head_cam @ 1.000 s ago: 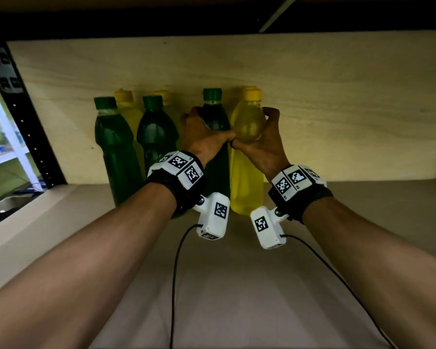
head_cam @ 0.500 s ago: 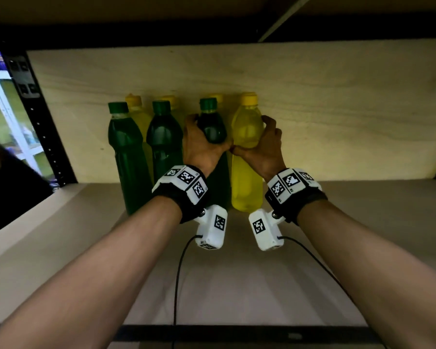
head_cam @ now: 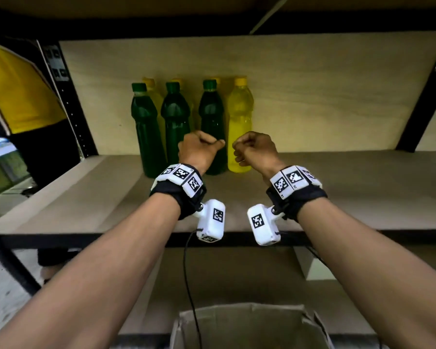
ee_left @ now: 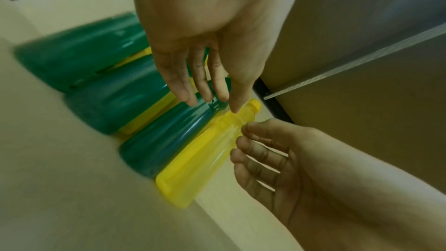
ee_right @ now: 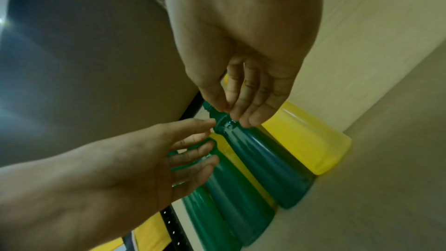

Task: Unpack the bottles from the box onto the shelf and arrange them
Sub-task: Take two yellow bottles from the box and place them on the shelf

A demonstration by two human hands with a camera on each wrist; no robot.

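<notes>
Bottles (head_cam: 239, 127) upright, caps up

Back-row yellow bottles (head_cam: 153, 96) mostly hidden behind green bottles (head_cam: 146, 127); box (head_cam: 249, 326) cut off below.

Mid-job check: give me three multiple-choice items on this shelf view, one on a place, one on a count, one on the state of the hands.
1. The front yellow bottle stands:
A. at the front row's right end
B. at its left end
C. in the box

2. Green bottles in the front row:
A. one
B. three
C. five

3. The hands are:
A. gripping bottles
B. holding nothing
C. pressing the shelf

Answers:
1 A, it stands right of the rightmost green bottle.
2 B, three green caps show.
3 B, left hand and right hand hang in front of the bottles, fingers loose.
</notes>
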